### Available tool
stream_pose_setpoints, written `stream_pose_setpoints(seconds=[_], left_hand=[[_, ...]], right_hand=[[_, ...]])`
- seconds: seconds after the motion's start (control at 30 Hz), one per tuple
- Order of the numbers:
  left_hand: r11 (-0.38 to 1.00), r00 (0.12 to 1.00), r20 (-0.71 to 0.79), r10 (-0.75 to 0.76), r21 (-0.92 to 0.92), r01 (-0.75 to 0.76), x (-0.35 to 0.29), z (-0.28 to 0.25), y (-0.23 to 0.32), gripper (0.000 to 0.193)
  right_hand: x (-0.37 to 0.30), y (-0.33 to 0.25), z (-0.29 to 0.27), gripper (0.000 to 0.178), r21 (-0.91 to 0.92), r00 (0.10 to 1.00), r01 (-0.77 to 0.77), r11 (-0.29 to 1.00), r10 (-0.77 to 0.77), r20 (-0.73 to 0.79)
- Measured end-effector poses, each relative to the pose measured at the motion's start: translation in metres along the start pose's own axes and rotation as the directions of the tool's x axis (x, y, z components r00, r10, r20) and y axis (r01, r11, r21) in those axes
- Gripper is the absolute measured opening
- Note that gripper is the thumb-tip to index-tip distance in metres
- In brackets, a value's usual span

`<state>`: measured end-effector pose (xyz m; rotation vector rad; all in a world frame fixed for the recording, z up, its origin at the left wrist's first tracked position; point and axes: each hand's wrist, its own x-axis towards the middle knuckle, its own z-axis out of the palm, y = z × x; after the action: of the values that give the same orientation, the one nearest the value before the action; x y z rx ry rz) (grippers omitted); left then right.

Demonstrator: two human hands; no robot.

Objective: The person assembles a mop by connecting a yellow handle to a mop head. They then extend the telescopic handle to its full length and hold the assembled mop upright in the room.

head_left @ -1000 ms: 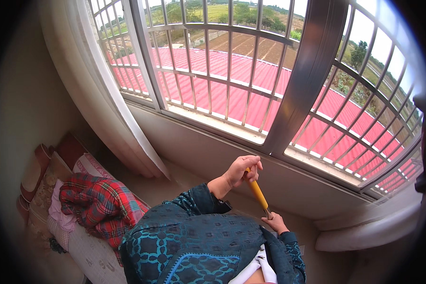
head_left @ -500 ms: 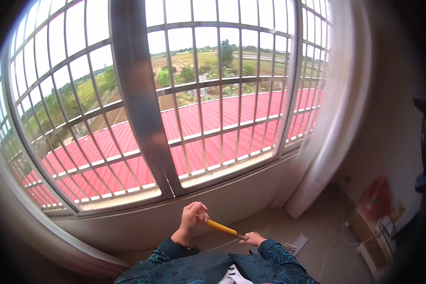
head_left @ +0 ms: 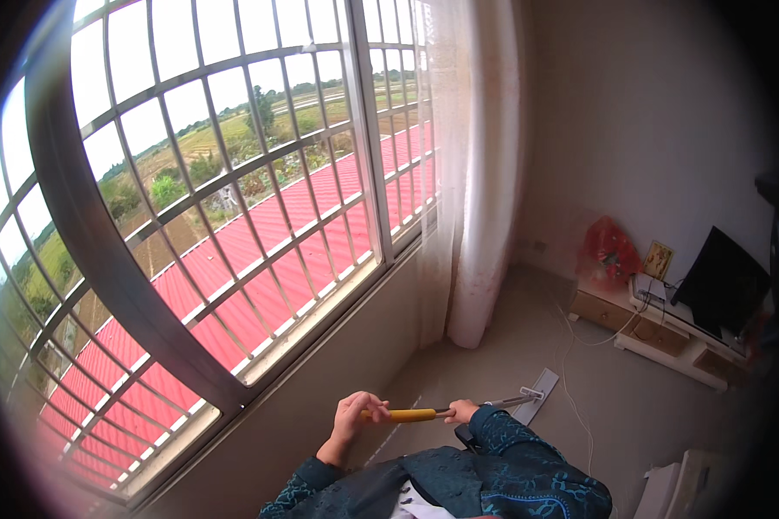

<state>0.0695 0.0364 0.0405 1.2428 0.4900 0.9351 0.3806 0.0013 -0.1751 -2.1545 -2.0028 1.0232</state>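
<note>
A flat mop (head_left: 408, 415) with a yellow grip and a metal pole is held across my front. My left hand (head_left: 355, 417) is closed round the end of the yellow grip. Farther down, my right hand (head_left: 463, 412) is wrapped round the bare metal pole. Beyond that hand the pole runs right to a flat, pale mop head (head_left: 538, 394) lying on the grey floor (head_left: 511, 320). Part of the pole is hidden behind my right hand and sleeve.
A barred window (head_left: 234, 216) fills the left, with a white curtain (head_left: 480, 173) at its right side. Along the right wall stands a low cabinet (head_left: 601, 310) bearing a dark screen (head_left: 725, 281) and a red plastic bag (head_left: 610, 251). A thin white cable (head_left: 571, 394) trails over the floor.
The view has swung to the right, bringing more of the cabinet and screen in. The mop's pole and head now show beyond my right hand. Both hands keep hold of the mop.
</note>
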Motion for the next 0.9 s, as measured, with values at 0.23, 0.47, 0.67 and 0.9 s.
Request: stream_pose_setpoints(seconds=[0.23,0.47,0.67,0.9], left_hand=[[0.968,0.980,-0.156,-0.123,-0.237,0.084,-0.052,-0.027,0.027,0.051],[0.961,0.903,-0.429,-0.001,-0.251,-0.118,-0.132,-0.077,0.082,0.053],[0.947,0.868,-0.441,0.230,-0.105,-0.304,-0.190,-0.103,0.134,0.047],[0.878,0.732,-0.533,0.423,0.042,-0.477,-0.202,-0.106,0.163,0.036]], right_hand=[[0.031,-0.035,0.017,0.048,-0.064,0.935,0.171,0.983,-0.141,0.325],[0.055,-0.152,0.045,0.050,-0.101,0.786,0.451,0.887,-0.341,0.515],[0.039,-0.265,0.044,0.045,0.070,0.679,0.436,0.897,-0.379,0.628],[0.037,-0.309,0.041,0.043,0.227,0.579,0.519,0.824,-0.534,0.616]])
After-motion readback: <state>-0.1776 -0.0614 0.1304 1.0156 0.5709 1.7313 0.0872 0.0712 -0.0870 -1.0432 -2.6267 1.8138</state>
